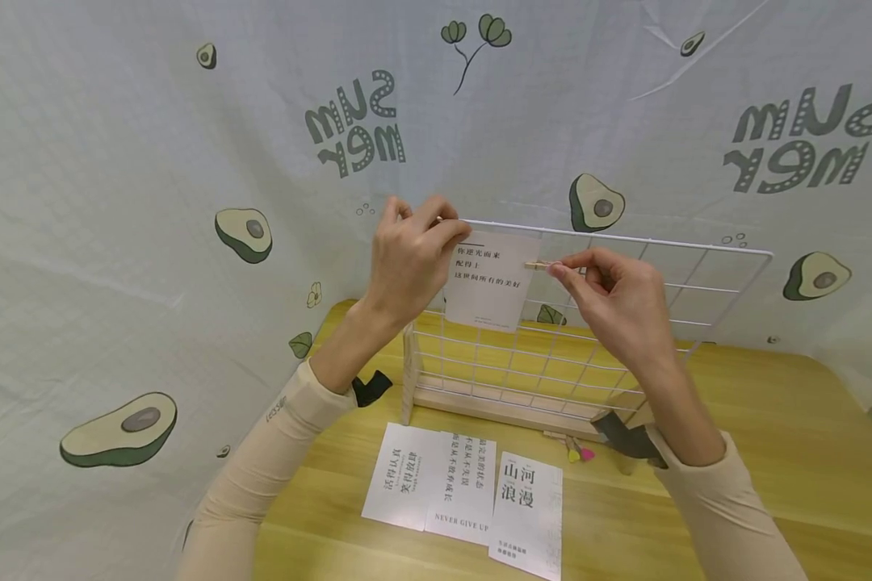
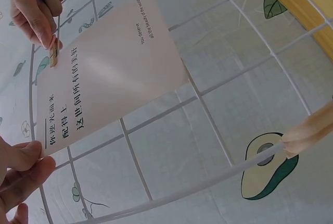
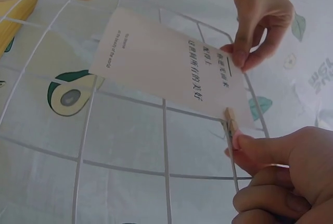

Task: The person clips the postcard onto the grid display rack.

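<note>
A white card [image 1: 488,300] with dark printed lines lies against the front of a white wire grid [image 1: 698,248], near its top left. My left hand [image 1: 416,260] pinches the card's upper left corner between thumb and fingers, at the grid's top wire. With thumb and index finger, my right hand [image 1: 618,303] pinches a small wooden clothespin [image 3: 231,120] by its rear end. The clothespin's tip overlaps the card's right edge, beside a vertical wire. In the left wrist view the clothespin [image 2: 53,52] shows between the right fingertips and the card.
Three printed cards lie side by side on the yellow wooden table [image 1: 320,500]: a left card [image 1: 396,504], a middle card [image 1: 472,468] and a right card [image 1: 526,524]. Several small clips [image 1: 572,453] lie by the grid's wooden base [image 1: 494,406]. An avocado-print cloth [image 1: 153,282] hangs behind.
</note>
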A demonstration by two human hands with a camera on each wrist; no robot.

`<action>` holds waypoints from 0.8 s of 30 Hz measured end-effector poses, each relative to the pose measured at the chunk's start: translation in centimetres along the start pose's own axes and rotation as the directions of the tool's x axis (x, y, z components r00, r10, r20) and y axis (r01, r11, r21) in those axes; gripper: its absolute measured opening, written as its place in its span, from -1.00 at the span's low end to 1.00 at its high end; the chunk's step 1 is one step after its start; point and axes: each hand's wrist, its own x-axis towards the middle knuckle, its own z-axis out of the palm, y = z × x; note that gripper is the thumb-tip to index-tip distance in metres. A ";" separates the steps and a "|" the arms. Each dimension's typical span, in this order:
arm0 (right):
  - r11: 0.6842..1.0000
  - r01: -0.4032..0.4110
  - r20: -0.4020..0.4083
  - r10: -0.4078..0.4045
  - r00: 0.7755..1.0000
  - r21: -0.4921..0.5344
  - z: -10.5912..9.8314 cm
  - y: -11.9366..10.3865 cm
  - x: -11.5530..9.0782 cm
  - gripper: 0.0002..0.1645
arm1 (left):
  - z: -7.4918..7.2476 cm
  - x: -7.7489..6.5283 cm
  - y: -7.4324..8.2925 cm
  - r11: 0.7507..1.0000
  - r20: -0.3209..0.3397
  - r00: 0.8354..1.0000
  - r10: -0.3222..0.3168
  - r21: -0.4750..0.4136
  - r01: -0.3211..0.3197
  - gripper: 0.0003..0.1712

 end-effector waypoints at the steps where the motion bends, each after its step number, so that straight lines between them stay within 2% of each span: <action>1: 1.000 0.002 0.002 -0.002 1.000 -0.004 0.0 0.0 0.0 -0.80 | 0.0 0.0 0.0 1.000 -0.001 1.000 0.002 -0.001 -0.002 -0.87; 9: 0.997 0.073 -0.028 -0.074 0.997 -0.021 0.1 0.3 -0.1 -0.80 | -0.1 -0.5 0.0 1.000 -0.007 1.000 0.002 0.003 -0.002 -0.87; 17: 0.988 0.148 -0.124 -0.142 0.982 0.046 -0.8 0.3 -1.3 -0.74 | -1.0 -1.0 -0.2 1.000 -0.054 0.998 -0.009 0.022 0.010 -0.91; 24: 0.990 0.141 -0.138 -0.136 0.981 0.028 -2.5 1.7 -3.3 -0.64 | -2.3 -2.6 0.6 0.996 -0.066 0.997 -0.050 -0.076 0.045 -0.87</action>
